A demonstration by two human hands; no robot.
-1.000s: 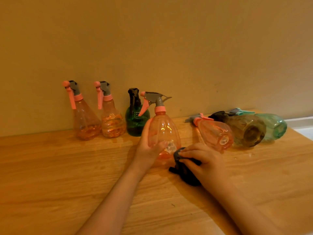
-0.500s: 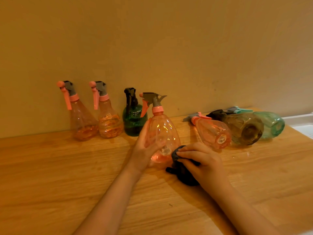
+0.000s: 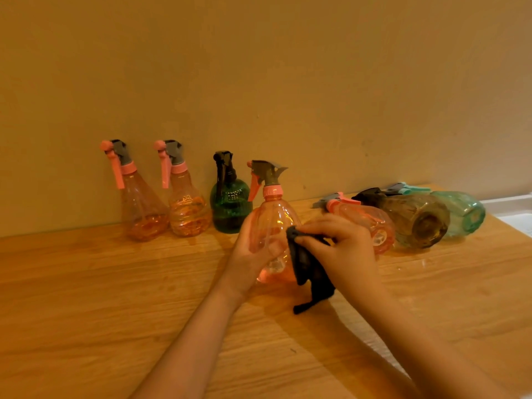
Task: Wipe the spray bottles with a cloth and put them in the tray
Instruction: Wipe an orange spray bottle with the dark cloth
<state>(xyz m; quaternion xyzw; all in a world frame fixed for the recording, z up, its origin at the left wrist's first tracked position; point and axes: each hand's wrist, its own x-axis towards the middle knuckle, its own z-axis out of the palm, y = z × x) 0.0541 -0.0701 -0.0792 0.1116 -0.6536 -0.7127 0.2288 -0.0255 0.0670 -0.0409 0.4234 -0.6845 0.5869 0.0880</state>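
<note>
Lifted off the table [image 3: 86, 298] since the earlier frame, black cloth [image 3: 308, 266] now presses the pink spray bottle [image 3: 272, 223], pinched by right hand [image 3: 342, 249]. Left hand [image 3: 253, 251] curls round the upright bottle's left side at table centre. No readable label.

No text, label or number on anything here can be read.

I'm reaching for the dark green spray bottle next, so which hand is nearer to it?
Left. The left hand holds the round orange spray bottle just in front of the dark green spray bottle; the right hand, holding the black cloth, is on the orange bottle's far side.
</note>
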